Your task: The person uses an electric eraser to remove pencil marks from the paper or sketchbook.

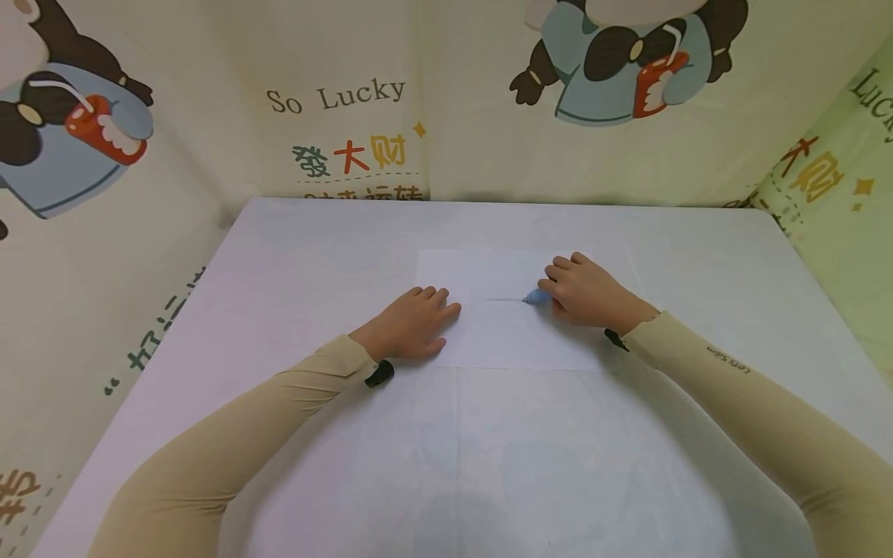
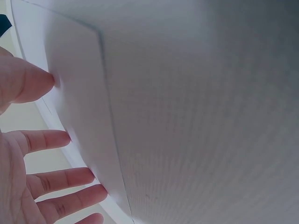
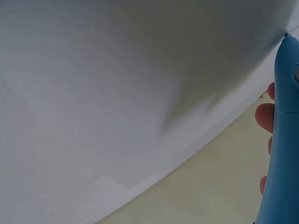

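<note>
Our left hand (image 1: 413,324) lies flat, fingers spread, pressing the white sheet of paper (image 1: 512,329) (its left edge) onto the table (image 1: 314,256). Our right hand (image 1: 589,294) pinches a blue pen (image 1: 536,296); its tip touches the sheet beside a faint blue line (image 1: 504,299).

Long beige sleeves cover both arms, small dark lettering on the right one.

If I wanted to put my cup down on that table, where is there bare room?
The near half of the table, between the two sleeves, is bare. So are the far strip below the printed wall and the left and right edges. The middle is crowded: the left hand presses the paper sheet while the right hand holds a blue pen.
</note>
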`<state>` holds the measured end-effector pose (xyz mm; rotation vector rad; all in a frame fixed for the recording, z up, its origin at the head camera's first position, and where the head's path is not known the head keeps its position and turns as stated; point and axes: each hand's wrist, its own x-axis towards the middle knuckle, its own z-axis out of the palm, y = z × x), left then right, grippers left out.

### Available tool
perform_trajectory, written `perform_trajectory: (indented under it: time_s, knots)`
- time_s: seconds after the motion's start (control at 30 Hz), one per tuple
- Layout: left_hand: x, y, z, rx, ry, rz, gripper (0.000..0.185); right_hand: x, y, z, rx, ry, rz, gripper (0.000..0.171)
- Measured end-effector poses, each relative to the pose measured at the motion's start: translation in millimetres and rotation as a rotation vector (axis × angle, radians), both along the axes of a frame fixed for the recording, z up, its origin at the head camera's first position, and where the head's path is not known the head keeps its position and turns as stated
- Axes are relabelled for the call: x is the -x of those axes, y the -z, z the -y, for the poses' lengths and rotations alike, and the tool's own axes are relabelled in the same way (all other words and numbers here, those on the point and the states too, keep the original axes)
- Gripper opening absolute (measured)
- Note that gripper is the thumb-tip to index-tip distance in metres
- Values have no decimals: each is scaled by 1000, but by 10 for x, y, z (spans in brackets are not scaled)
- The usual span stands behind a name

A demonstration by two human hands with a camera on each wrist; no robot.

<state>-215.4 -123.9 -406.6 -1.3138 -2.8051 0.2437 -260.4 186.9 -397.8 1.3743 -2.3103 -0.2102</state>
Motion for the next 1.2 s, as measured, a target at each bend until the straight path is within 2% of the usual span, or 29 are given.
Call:
perform_trajectory:
  time_s: [0.37,0.8,0.97,1.2]
  knots:
    - [-1,4,8,-1,-9,12,42,-2,42,-18,66,-5,-13,14]
    - [13,7,14,-1,-6,11,42,-5,45,-4,54,-2,15,11]
    - [11,-16,19,-1,-8,17,42,-4,42,-1,42,22,18,15]
    - [11,-40,25,4,-13,27,42,-17,30,19,54,10,11,14]
